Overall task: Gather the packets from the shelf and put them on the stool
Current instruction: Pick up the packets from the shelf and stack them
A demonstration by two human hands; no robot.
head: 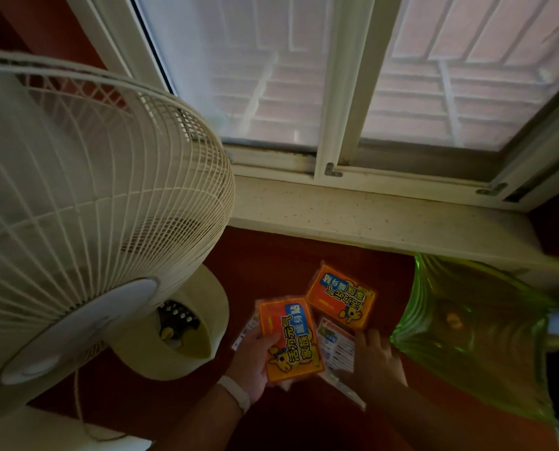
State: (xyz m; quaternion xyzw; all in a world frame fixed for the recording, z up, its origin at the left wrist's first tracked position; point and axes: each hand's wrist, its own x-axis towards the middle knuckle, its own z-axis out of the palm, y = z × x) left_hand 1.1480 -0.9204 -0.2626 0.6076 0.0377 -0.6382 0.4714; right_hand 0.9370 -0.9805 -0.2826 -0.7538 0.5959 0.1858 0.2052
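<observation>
**Packets collected in the left hand, one more under the right**

Below the window sill, a dark red surface carries the packets, with a standing fan crowding in from your left and a green plastic stool just to your right. Whether this red surface is the shelf itself I cannot tell.

Your left hand pinches an orange packet between thumb and fingers, and pale edges behind it suggest more packets stacked in the same grip, likely so one hand carries the pile while the other picks.

Your right hand lies with fingers spread flat over a white-and-red packet; I cannot tell whether it grips it or only presses on it.

A second orange packet lies loose, apart from both hands, between them and the wall.

Nothing rests on the stool yet, so gathering looks roughly midway.
</observation>
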